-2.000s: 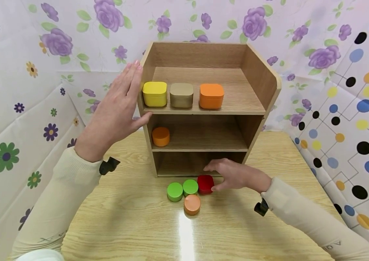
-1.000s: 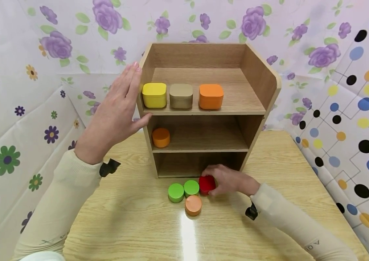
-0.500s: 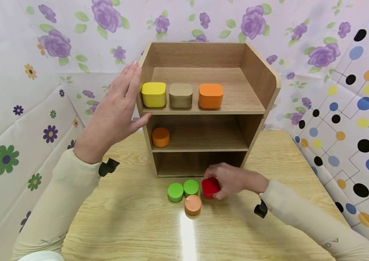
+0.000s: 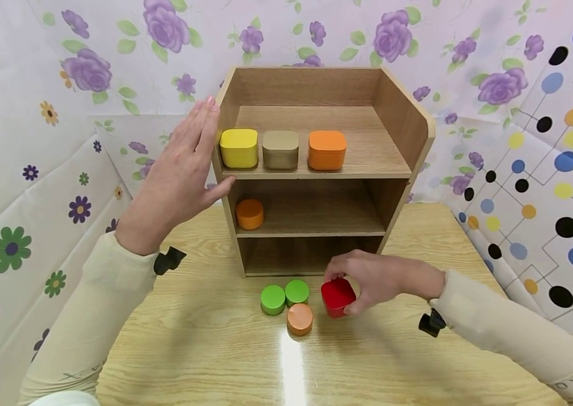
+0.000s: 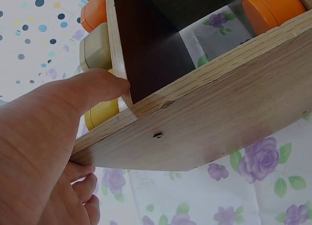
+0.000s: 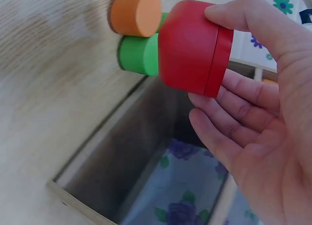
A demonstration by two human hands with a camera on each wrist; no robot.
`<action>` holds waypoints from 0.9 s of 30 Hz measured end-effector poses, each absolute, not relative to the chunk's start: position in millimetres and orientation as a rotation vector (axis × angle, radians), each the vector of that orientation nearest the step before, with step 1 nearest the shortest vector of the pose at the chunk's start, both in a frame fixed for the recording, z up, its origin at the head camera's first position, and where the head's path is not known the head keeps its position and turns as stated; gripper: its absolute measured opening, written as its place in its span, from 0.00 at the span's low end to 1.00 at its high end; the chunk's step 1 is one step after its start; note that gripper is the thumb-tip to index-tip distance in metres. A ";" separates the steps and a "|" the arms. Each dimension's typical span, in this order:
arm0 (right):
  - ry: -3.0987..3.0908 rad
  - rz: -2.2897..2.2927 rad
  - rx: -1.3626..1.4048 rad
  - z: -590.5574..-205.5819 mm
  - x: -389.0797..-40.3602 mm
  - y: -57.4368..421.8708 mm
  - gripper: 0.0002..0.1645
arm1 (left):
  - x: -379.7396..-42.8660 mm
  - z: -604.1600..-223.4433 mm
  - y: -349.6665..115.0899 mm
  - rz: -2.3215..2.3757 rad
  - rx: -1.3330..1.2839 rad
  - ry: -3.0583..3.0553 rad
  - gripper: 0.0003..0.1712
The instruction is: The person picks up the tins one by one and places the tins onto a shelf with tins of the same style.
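Note:
A red lidded rounded box is in my right hand, pinched between thumb and fingers. In the right wrist view, the red box appears lifted and tilted, its lid seam toward my palm. Beside it on the table are two round green containers and a peach round container. My left hand rests against the left side of a wooden shelf unit, fingers straight along the outer panel. In the left wrist view, the thumb touches the unit's front edge.
Yellow, olive and orange rounded boxes stand along the top shelf. An orange round container sits at the left of the middle shelf. Patterned sheets enclose the wooden table behind and at both sides.
My right hand has closed on the red box and moved it right and toward me, away from the green containers. The left hand stays in place on the shelf unit.

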State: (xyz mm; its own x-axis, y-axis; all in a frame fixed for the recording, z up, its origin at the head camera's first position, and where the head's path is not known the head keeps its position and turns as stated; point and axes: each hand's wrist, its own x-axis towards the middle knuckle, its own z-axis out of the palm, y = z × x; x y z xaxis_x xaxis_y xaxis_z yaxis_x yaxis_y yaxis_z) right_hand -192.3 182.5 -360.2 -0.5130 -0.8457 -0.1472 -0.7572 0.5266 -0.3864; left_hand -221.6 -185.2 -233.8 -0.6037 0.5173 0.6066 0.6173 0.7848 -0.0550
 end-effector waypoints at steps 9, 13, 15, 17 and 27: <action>2.428 -0.373 -1.275 -316.6 -182.4 191.5 0.30 | -221.5 -233.4 -184.8 -0.213 -0.837 -2.368 0.64; 2.463 -0.349 -1.321 -293.2 -182.0 194.7 0.31 | -221.3 -232.8 -185.5 -0.218 -0.836 -2.371 0.64; 2.488 -0.334 -1.344 -279.8 -181.6 195.4 0.31 | -221.3 -232.3 -185.7 -0.215 -0.834 -2.367 0.64; 2.517 -0.313 -1.351 -265.8 -180.8 196.4 0.31 | -221.6 -232.0 -185.6 -0.207 -0.833 -2.364 0.64; 2.665 -0.240 -1.377 -205.1 -176.8 202.9 0.29 | -221.3 -232.6 -184.9 -0.200 -0.827 -2.387 0.64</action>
